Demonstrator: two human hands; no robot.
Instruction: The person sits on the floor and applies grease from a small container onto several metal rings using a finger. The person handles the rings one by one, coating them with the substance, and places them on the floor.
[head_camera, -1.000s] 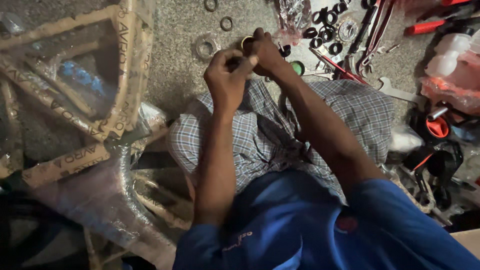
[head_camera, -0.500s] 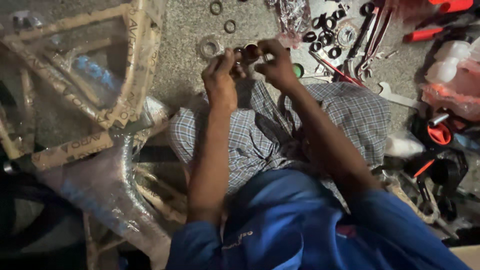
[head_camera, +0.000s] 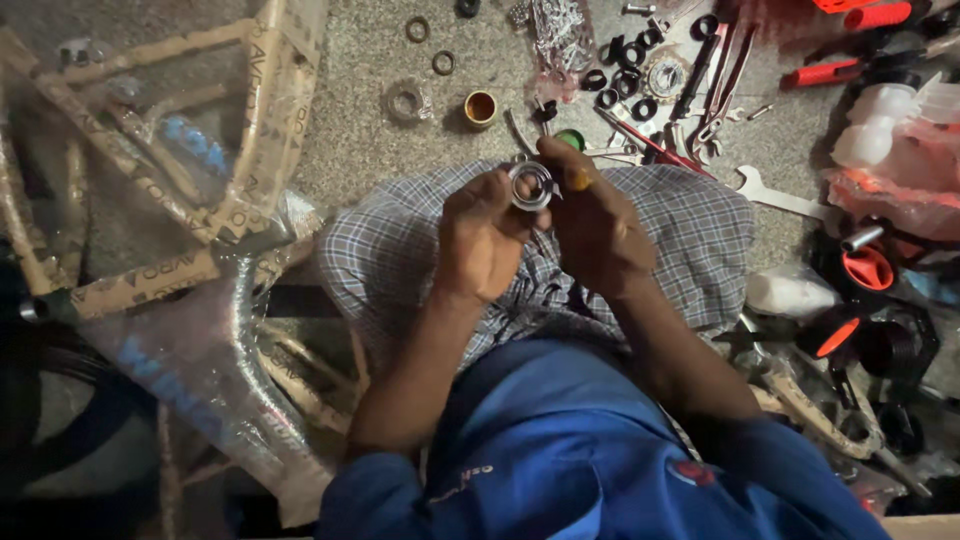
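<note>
Head view, looking down over the person's lap. Both hands are raised above a checked cloth (head_camera: 690, 235) that covers the knees.

Left hand (head_camera: 480, 240): fingers curled closed around the near-left side of a small metal ring (head_camera: 529, 186), thumb against its rim. Right hand (head_camera: 598, 225): fingers closed on the right side of the same ring, fingertips pinching its edge. The ring sits between the two hands, held clear of the cloth, at the middle of the view. It looks like a shiny bearing part, though glare makes its exact form hard to tell.

Floor beyond the hands, far side: a short brass-coloured cup (head_camera: 480, 108) stands upright just left of centre. Left of it lies a clear ring-shaped piece (head_camera: 405, 100), and farther off two thin dark rings (head_camera: 430, 45). To the far right, a cluster of black rings (head_camera: 620, 75) lies beside a toothed metal disc (head_camera: 665, 75). A spanner (head_camera: 775, 195) lies flat right of the cloth. Red-handled tools (head_camera: 850, 45) lie at the far right corner.

Left side: a bicycle frame wrapped in clear plastic and paper tape (head_camera: 150, 230) rests on the floor, well apart from the hands.

Near edge: blue shirt (head_camera: 560, 450).
</note>
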